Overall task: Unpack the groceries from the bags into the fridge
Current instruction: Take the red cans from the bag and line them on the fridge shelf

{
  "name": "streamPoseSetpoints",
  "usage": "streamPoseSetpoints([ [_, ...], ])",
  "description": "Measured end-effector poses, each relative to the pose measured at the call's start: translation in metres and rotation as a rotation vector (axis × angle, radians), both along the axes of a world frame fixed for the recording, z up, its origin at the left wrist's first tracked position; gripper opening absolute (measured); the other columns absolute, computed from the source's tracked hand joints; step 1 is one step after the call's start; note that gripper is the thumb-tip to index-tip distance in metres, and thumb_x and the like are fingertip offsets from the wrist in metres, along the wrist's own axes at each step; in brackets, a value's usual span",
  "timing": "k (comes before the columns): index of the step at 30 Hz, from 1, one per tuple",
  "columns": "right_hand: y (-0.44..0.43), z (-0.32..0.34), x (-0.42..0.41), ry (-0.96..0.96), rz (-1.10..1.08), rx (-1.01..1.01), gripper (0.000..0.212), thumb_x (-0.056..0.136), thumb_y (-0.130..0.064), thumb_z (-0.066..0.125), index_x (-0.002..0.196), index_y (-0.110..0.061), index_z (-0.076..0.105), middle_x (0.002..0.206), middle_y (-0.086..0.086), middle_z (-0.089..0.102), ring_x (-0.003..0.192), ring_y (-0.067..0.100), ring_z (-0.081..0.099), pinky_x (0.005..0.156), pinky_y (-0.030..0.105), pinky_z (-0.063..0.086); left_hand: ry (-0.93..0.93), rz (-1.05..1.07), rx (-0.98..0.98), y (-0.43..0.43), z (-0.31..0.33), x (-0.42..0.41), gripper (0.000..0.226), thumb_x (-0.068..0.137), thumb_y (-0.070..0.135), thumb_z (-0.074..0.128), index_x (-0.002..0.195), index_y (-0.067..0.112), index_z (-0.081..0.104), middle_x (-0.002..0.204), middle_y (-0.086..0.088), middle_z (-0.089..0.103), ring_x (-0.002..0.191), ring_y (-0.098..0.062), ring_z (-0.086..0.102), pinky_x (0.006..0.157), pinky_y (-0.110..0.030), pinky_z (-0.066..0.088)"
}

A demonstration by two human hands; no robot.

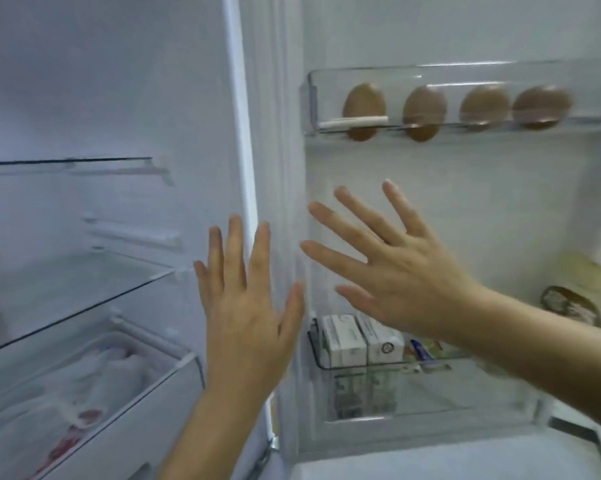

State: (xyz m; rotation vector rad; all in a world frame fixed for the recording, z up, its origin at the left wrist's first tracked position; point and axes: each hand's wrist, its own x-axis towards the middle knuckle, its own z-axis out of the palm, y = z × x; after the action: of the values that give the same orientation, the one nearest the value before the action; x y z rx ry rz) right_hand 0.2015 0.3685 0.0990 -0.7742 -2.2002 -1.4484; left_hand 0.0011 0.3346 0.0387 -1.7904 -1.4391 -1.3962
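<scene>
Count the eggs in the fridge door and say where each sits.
4, in a row in the top door shelf: first egg at the left end, then second egg, third egg, and fourth egg rightmost. The shelf runs off frame at right, so more may be hidden.

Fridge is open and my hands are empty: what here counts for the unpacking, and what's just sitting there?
Job: left hand and right hand, both empty; glass shelf; bottom drawer.
Just there: four eggs in the top door rack; white boxes in the lower door bin.
</scene>
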Motion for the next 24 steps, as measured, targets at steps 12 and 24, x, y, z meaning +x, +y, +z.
streamPoseSetpoints([
  [12,-0.116,-0.053,0.234,0.591,-0.587,-0.087,0.067,0.094,-0.056,0.036,0.153,-0.027,0.025,0.164,0.009,0.005,0.150,0.034,0.001,0.115,0.066,0.003,0.117,-0.213,-0.177,-0.037,-0.028,0.235,0.077,0.090,0.059,0.037,0.155,0.026,0.011,0.163,-0.006,-0.006,0.149,-0.031,-0.011,0.111,-0.068,-0.004],
  [24,-0.230,-0.105,0.408,0.773,-0.976,-0.123,0.071,0.092,-0.060,0.029,0.155,-0.030,0.016,0.164,0.009,0.002,0.150,0.036,-0.003,0.112,0.069,0.000,0.200,-0.551,-0.290,-0.092,-0.057,0.451,0.079,0.088,0.064,0.025,0.156,0.028,0.006,0.163,-0.005,-0.011,0.148,-0.031,-0.014,0.110,-0.069,-0.007],
])
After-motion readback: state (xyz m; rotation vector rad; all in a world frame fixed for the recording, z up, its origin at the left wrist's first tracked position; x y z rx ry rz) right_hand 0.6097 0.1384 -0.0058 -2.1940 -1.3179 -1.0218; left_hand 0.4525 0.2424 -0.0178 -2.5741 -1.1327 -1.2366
